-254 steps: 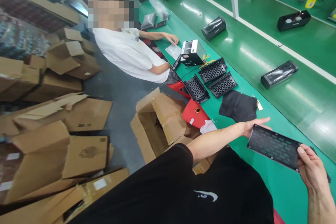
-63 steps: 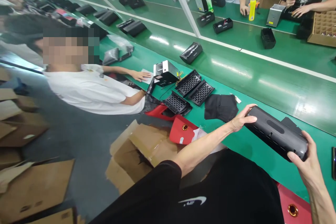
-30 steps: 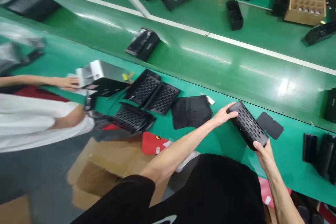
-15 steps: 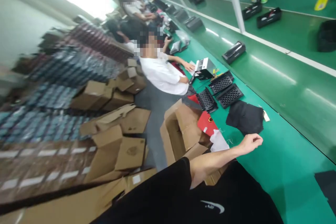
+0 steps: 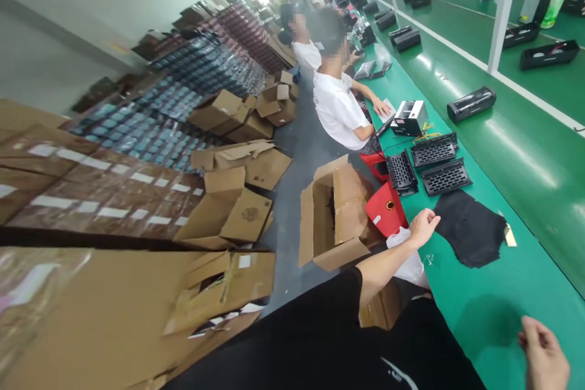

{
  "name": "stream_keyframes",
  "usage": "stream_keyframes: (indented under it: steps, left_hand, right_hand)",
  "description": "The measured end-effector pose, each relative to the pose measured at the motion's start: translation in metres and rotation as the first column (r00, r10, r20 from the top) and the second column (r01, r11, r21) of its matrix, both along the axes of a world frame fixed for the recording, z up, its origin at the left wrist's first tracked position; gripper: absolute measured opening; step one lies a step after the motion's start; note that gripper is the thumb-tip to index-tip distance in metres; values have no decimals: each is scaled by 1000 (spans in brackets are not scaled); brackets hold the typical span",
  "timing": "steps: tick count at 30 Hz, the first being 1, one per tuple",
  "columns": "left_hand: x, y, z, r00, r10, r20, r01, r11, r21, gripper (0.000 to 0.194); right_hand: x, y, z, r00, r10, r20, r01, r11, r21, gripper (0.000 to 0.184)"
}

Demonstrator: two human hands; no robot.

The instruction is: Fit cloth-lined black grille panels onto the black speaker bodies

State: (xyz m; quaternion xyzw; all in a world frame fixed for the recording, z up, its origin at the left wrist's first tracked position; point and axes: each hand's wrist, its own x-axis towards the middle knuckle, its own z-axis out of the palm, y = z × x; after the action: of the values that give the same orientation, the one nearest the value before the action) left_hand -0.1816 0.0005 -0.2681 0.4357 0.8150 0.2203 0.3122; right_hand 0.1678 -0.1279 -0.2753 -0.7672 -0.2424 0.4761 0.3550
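Left hand (image 5: 423, 227) empty, fingers half curled; white wrap (image 5: 406, 259) just beside at 7 o'clock, red panel (image 5: 387, 210) at 10 o'clock. Right hand (image 5: 543, 356) empty, fingers narrowly parted. Hazard: a careless sweep could push the panel off the surface (image 5: 503, 292).

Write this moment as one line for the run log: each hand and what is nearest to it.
left hand: empty, beside white wrapping | right hand: empty, over green bench

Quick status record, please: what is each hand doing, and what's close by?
left grip: empty, next to white bag
right grip: empty, over green bench
nearby: black cloth, red panel, black grilles
co-worker: white shirt, hand near silver box
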Motion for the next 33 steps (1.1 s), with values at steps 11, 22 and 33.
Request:
stream_keyframes:
  steps: [11, 22, 33]
  left_hand:
    - [-17, 9, -4, 998, -63, 26, 61, 996, 67, 13]
    - [-152, 66, 7, 843, 537, -28, -537, 844, 25, 44]
    - [-132, 60, 40, 927, 373, -28, -356, 903, 243, 21]
  right_hand:
    - [-45, -4, 6, 994, 28, -103, -44, 986, -162, 67]
    - [-66, -7, -23, 975, 124, -184, -151, 978, -143, 65]
    - [-77, -18, 7, 982, -41, -185, 17, 991, -130, 69]
